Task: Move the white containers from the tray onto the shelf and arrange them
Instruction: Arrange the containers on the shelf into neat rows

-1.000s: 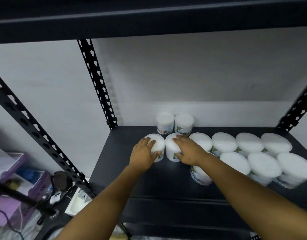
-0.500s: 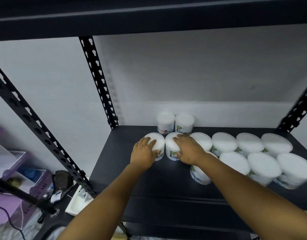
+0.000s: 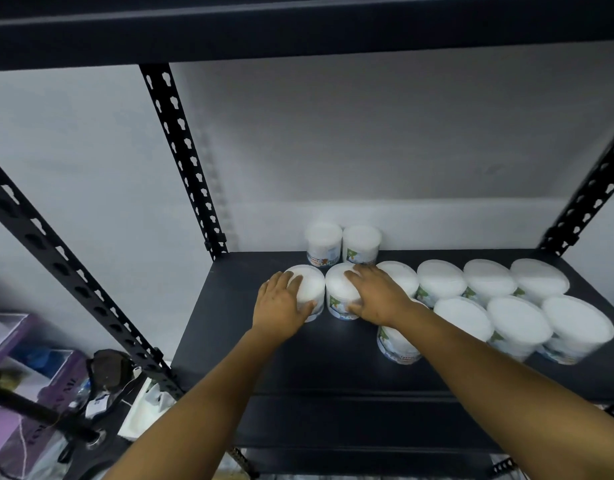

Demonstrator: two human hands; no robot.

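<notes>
Both of the person's bare arms reached in over the front edge of the dark shelf [image 3: 236,341], each hand laid on one white container in the middle row. The left hand [image 3: 281,303] curled over the lid of the leftmost container [image 3: 310,289], fingers across the top and thumb down its front side, so the grip was wrapped round that tub. The right hand [image 3: 378,294] did the same on the container beside it [image 3: 340,289], fingers over the lid and thumb low against the labelled wall. Those two tubs stood upright and just beside each other, close enough that I could not tell whether they touched. Behind them, hard against the back edge of the shelf and the pale wall [image 3: 367,133], stood two narrower white containers [image 3: 343,242] side by side. To the right, the middle row carried on toward the right edge with four more white tubs [image 3: 471,282], lids up. Nearer the front edge sat another row [image 3: 520,323] of three large tubs, and one more tub [image 3: 397,344] stood partly hidden under the right forearm. Perforated black uprights [image 3: 181,157] held the shelf at its rear corners. Off the left edge, lower down, lay purple boxes [image 3: 7,344] and tangled cords, too blurred to make out.
</notes>
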